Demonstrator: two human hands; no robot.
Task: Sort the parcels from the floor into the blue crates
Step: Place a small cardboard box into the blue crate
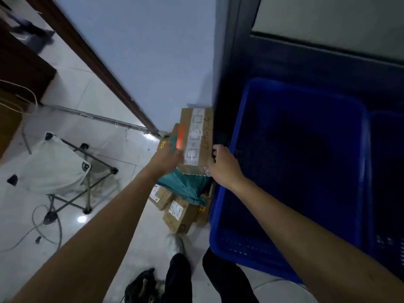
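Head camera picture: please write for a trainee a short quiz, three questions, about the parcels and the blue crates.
1. True or false: the left hand and the right hand are both on the cardboard box.
2. Where does the large blue crate stand, seen from this box? A) to the right B) to the left C) under it
3. Fill in: the soft mailer bag below the box is ____ in colour.
Key: 1 true; 2 A; 3 teal.
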